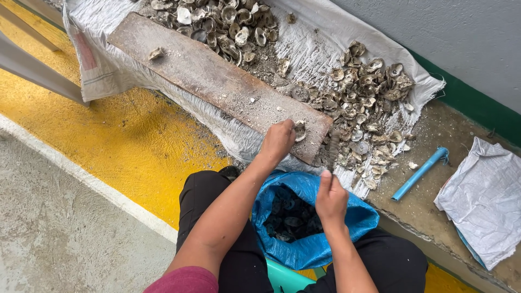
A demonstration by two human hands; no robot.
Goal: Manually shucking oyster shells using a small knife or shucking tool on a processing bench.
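grey, dusty wooden plank (217,81) lies slantwise on a white woven sheet (325,43), running from far left toward the near middle. left hand (278,140) rests at the plank's near end, fingers closed around one shell (299,130), which sits on the wood against the fingertips. right hand (331,196) is raised just right of it, clenched on a dark tool (333,149); the tool is blurred, kind unclear, and it points away toward the plank's edge.

blue woven bag (309,217) sits open between the person's knees, directly below the right hand, holding dark shells (290,214). black trousers on both legs, dark red sleeve at the near edge.

pile of pale open shells (363,97) spreads on the sheet right of the plank; a second heap (222,24) lies at the far side. a lone shell (156,53) sits on the plank's far end.

blue pipe (419,173) lies on bare concrete to the right, well apart from the hands. crumpled white sack (483,201) further right. yellow painted floor (108,135) to the left, with a white stripe.
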